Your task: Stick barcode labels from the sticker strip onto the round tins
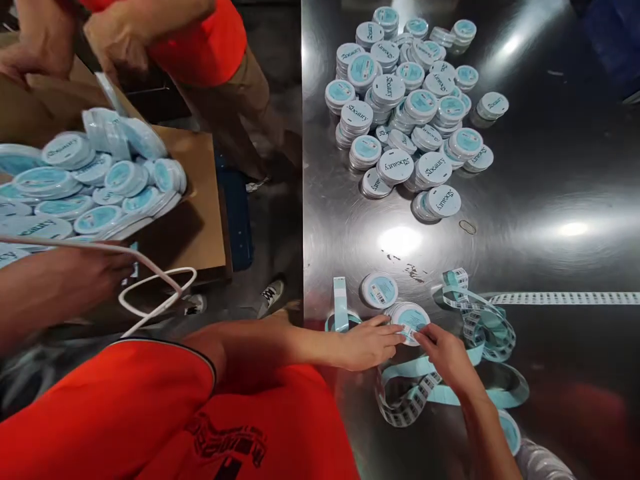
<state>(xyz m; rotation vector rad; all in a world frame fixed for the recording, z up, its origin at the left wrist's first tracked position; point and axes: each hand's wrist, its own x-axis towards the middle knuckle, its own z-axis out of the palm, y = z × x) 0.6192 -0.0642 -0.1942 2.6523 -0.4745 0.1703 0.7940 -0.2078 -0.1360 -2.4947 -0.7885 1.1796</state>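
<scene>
My left hand [367, 343] reaches in from the left, its fingers over the near left edge of a stack of round, flat packs [413, 315] with a pale blue top. My right hand [443, 350] comes from the right, thumb and finger closed at the edge of a small white barcode sticker [411, 333] on the top pack. The fingertips of both hands almost meet there. Another round pack [380, 291] with a barcode lies just behind, to the left. Beside my right hand, a strip of printed labels [487, 330] coils loosely, its pale blue backing [505, 393] looping below.
Many stacked round packs [395, 167] cover the far part of the steel table [550, 167]. A cardboard box [200, 200] full of packs stands left, with a co-worker's hand [75, 287] and white cable nearby. Another person in orange [205, 47] stands behind it. More packs [543, 460] sit bottom right.
</scene>
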